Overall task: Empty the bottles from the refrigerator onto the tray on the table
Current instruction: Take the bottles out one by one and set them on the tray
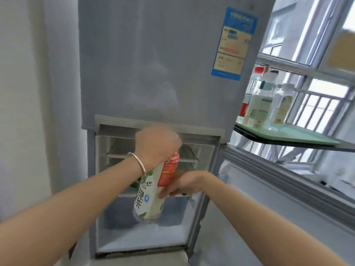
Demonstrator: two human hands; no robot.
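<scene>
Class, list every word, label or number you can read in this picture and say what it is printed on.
"ape": white label of the held bottle; start hidden by the left hand.
Large dark characters below: blurred.
Red label text: blurred.
Blue sticker on the refrigerator door: blurred.
Tray bottles: unreadable.

There is a single view, from a camera worn on the person's head. It looks forward and down, close to the refrigerator [153,64], whose open lower compartment [146,217] fills the lower middle. Both forearms reach in from the bottom edge. The wide lens bends straight lines at the edges. At the right edge the view takes in the counter [288,140] and a window [317,45].
</scene>
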